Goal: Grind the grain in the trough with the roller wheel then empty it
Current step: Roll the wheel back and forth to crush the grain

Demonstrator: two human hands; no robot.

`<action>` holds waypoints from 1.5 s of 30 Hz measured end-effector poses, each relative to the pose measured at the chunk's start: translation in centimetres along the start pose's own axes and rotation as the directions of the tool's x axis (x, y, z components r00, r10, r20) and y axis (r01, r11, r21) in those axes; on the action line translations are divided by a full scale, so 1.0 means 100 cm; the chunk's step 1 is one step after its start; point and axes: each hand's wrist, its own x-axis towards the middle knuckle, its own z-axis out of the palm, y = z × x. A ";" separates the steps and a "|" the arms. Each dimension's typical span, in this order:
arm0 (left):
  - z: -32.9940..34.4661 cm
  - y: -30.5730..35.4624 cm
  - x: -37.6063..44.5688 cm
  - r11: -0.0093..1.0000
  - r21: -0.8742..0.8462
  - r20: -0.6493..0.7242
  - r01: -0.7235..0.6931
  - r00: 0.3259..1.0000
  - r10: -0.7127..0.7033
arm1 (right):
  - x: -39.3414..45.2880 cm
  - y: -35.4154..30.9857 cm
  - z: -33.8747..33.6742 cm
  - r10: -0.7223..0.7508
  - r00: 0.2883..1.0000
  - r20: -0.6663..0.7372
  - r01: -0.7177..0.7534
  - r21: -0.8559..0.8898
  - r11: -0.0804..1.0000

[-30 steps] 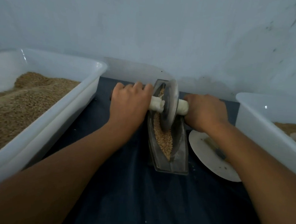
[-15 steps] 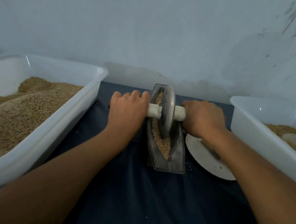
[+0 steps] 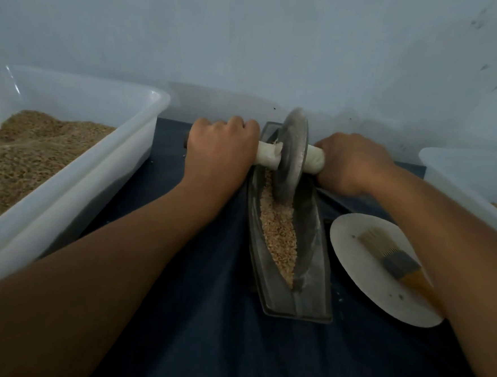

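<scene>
A narrow boat-shaped metal trough (image 3: 315,260) lies lengthwise on the dark blue cloth, with crushed grain (image 3: 279,228) heaped in its groove. The metal roller wheel (image 3: 291,159) stands upright in the trough's far end, its white-wrapped axle sticking out on both sides. My left hand (image 3: 222,148) grips the axle's left end. My right hand (image 3: 350,163) grips the axle's right end. The far tip of the trough is hidden behind the wheel.
A large white tub (image 3: 75,173) of brown grain stands at the left. Another white tub (image 3: 471,186) sits at the right edge. A white plate (image 3: 365,273) with a brush (image 3: 395,257) lies right of the trough. A pale wall rises close behind.
Both hands have rolled the wheel away from me toward the trough's far end. More of the grain and the plate with the brush are uncovered now.
</scene>
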 end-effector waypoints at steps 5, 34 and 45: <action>-0.002 0.002 -0.001 1.000 0.013 -0.045 0.004 0.999 -0.004 | -0.009 -0.002 0.000 0.014 1.000 -0.025 -0.013 0.020 1.000; -0.017 0.002 -0.031 0.999 0.008 -0.040 0.037 0.999 -0.037 | -0.047 -0.016 0.003 0.023 0.977 -0.212 -0.044 -0.096 0.994; 0.002 -0.004 -0.007 0.998 -0.047 -0.057 0.049 0.997 -0.052 | 0.001 -0.005 -0.013 -0.015 0.990 0.137 0.017 -0.012 1.000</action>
